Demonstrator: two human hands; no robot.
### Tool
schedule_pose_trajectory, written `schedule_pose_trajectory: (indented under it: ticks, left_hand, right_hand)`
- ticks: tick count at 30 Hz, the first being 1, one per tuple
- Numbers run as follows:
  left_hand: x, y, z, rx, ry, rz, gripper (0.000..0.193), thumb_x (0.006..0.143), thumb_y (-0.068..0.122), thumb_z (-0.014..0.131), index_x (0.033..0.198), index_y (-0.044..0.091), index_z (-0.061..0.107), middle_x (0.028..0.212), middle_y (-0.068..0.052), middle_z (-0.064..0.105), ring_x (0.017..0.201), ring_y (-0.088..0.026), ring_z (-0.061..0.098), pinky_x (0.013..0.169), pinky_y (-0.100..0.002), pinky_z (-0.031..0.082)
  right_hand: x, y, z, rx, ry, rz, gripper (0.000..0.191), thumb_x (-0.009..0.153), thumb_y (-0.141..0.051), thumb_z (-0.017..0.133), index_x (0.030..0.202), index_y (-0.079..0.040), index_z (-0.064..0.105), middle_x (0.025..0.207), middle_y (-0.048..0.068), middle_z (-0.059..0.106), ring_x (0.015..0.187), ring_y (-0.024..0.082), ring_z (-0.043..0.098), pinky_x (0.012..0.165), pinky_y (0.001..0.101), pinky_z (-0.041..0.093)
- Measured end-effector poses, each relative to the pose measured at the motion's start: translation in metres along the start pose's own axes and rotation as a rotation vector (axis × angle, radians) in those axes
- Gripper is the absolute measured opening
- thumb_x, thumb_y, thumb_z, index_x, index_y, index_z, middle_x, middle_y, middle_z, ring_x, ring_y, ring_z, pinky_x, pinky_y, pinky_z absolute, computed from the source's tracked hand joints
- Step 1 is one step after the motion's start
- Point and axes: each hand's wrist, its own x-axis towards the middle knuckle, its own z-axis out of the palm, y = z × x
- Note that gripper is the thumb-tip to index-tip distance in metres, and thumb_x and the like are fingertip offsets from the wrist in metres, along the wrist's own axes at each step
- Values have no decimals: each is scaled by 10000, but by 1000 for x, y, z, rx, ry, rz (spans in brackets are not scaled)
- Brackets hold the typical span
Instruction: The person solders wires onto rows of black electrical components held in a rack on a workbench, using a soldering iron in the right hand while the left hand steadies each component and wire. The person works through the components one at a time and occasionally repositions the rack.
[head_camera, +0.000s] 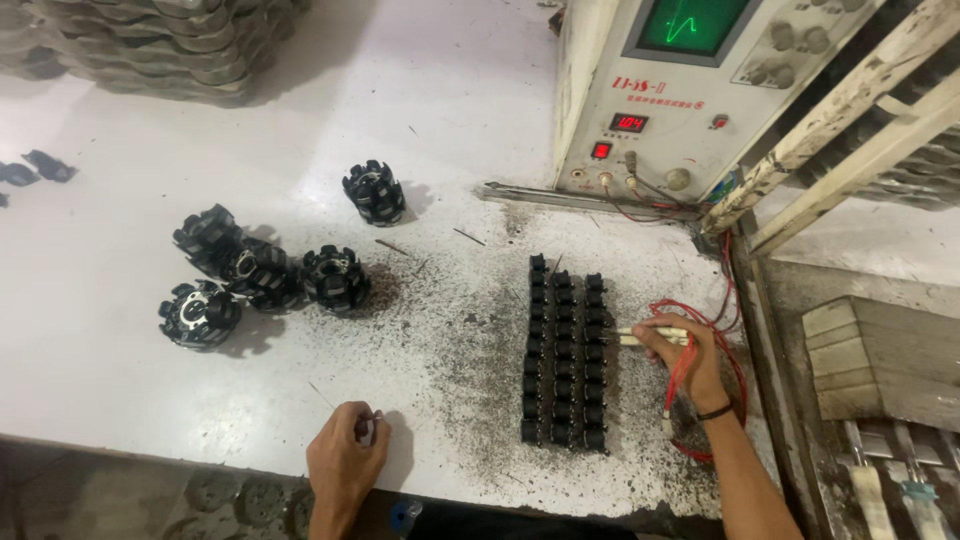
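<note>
White counter (150, 330), dusty near tester box (690, 90) at back right. Three rows of small black parts (563, 352) in front of tester. Five black round rotors (262, 275) left of rows. Right hand (685, 352) pinching probes (650, 336) with red wires (725, 340) against rows' right edge. Left hand (345, 462) curled, pinching small piece at counter's front edge.
</note>
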Motion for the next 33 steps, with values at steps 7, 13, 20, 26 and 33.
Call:
schedule_pose_trajectory:
  ticks: [7, 13, 20, 26, 33]
  left_hand:
    - [-6, -8, -6, 63, 18, -11, 162, 870, 217, 783, 924, 83, 711, 774, -88, 732, 645, -233, 694, 612, -360, 554]
    - [-6, -21, -7, 86, 90, 78, 140, 988, 181, 715, 1077, 75, 693, 913, -111, 725, 752, -267, 703, 674, -372, 555]
    - [-9, -14, -22, 146, -26, -34, 234, 957, 238, 808, 976, 57, 661, 816, -89, 694, 666, -208, 674, 637, -358, 540]
    - [-10, -7, -27, 45, 32, 53, 131, 930, 147, 767, 988, 54, 696, 790, -80, 703, 620, -174, 650, 681, -346, 539]
    - [-7, -18, -18, 17, 15, -19, 147, 862, 139, 771, 915, 37, 680, 735, -111, 668, 580, -197, 664, 611, -333, 552]
  right_hand:
    - [-2, -4, 5, -17, -2, -54, 201, 846, -189, 828, 962, -31, 785, 778, 27, 732, 605, 83, 643, 526, 248, 532]
    - [-4, -8, 8, 55, -47, -31, 137, 885, -142, 801, 950, -23, 779, 779, 37, 735, 604, 83, 641, 516, 243, 526]
    - [-13, -36, 3, 109, -71, -143, 159, 901, -126, 803, 1014, -20, 765, 867, 61, 750, 664, 89, 660, 552, 242, 542]
    - [13, -39, -1, 8, -70, -136, 166, 914, -141, 807, 1025, -23, 772, 891, 67, 757, 710, 92, 684, 596, 248, 572]
    - [23, -23, 11, 47, -113, -124, 180, 892, -156, 823, 991, -11, 781, 840, 56, 743, 676, 96, 658, 580, 257, 546]
